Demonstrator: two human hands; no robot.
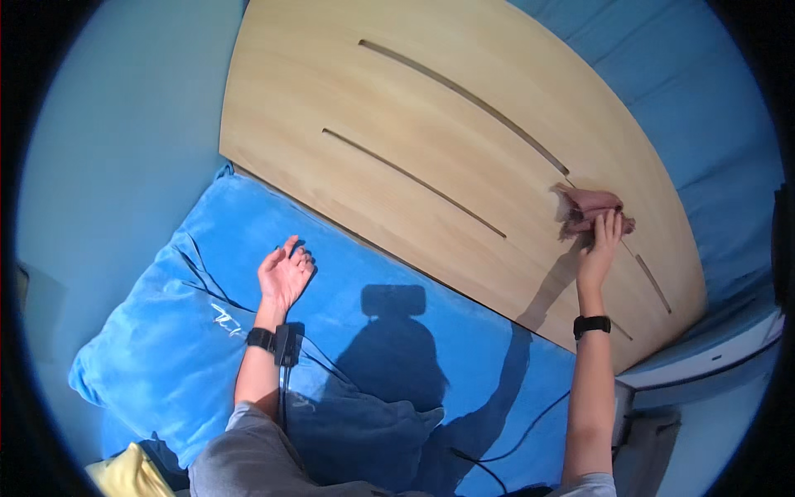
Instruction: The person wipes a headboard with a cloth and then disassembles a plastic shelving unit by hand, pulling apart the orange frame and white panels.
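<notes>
Headboard [431,124], pale wood with 3 long slots, filled the upper middle of the view, blue wall behind it. Below it lay a blue bed cover [464,331] with a blue pillow [166,331] on the left. Right hand [600,248] pressed a pink-brown cloth [584,205] flat against the headboard near its right edge, fingers extended over the cloth, not curled around it. Left hand [284,277] rested on the pillow, grip apart, holding nothing. Black wristband on each wrist.
</notes>
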